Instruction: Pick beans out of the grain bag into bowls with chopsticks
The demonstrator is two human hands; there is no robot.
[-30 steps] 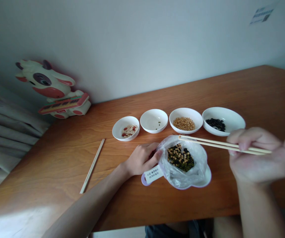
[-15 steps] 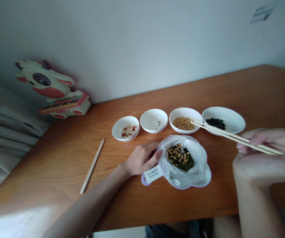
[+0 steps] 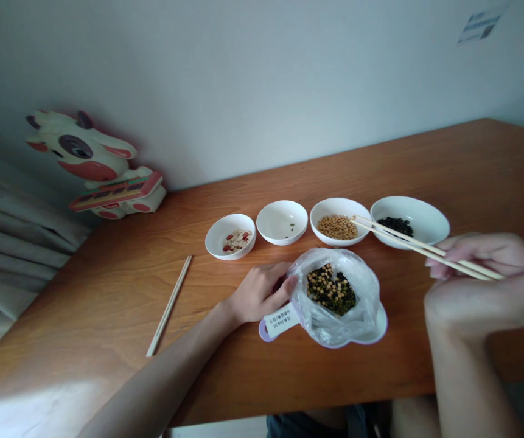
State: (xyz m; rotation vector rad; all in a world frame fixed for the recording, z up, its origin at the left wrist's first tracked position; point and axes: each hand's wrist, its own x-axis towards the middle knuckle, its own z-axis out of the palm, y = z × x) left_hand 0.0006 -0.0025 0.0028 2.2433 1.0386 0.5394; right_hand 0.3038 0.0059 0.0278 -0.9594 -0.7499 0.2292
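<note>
My right hand [image 3: 485,286] holds a pair of wooden chopsticks [image 3: 410,242], their tips over the right rim of a white bowl [image 3: 340,239] of yellow soybeans [image 3: 335,226]. My left hand [image 3: 262,293] pinches the left edge of a clear plastic bag [image 3: 366,278] lining a pale, purple-edged dish [image 3: 381,328]. Inside the bag lies a mix of yellow, green and black beans [image 3: 330,291]. Right of the soybeans, another white bowl [image 3: 430,228] contains black beans [image 3: 395,227]. A third bowl [image 3: 271,220] has a few green beans at its bottom. Whether the chopstick tips grip a bean, I cannot tell.
At the row's left end, a white bowl [image 3: 216,234] contains pale flat pieces and reddish nuts. A second pair of chopsticks [image 3: 170,304] lies on the wooden table [image 3: 106,292]. A cow-shaped toy keyboard [image 3: 111,170] stands against the wall, near a grey curtain [image 3: 10,243].
My right hand has turned slightly and shifted a little left. The chopstick tips stay near the soybean bowl's right rim. My left hand keeps its place on the bag.
</note>
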